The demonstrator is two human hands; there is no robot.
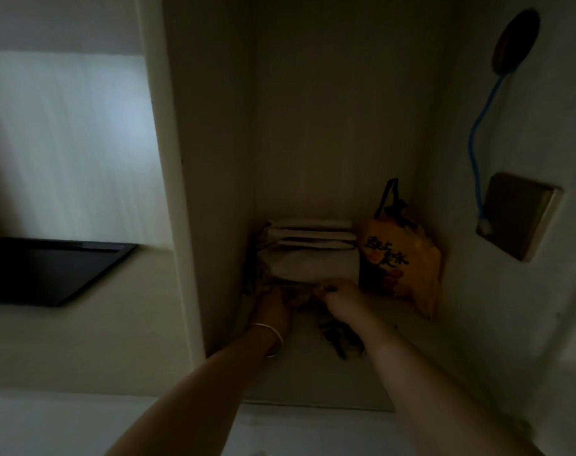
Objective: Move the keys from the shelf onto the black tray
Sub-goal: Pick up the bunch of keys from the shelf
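The scene is dim. A dark bunch of keys (337,339) lies on the pale shelf floor (313,376) inside a niche, just under my right wrist. My right hand (340,296) reaches in with its fingertips pinched on a small ring at the bunch's far end. My left hand (273,306), with a thin bracelet on the wrist, is beside it at the left, its fingers curled down and hidden in shadow. The black tray (53,274) sits on a ledge to the left, outside the niche.
A stack of folded pale cloth or paper packs (309,255) fills the back of the shelf. A yellow printed bag (401,258) leans in the right corner. On the right wall are a switch plate (516,215), a blue cord (477,133) and a dark oval object (515,41).
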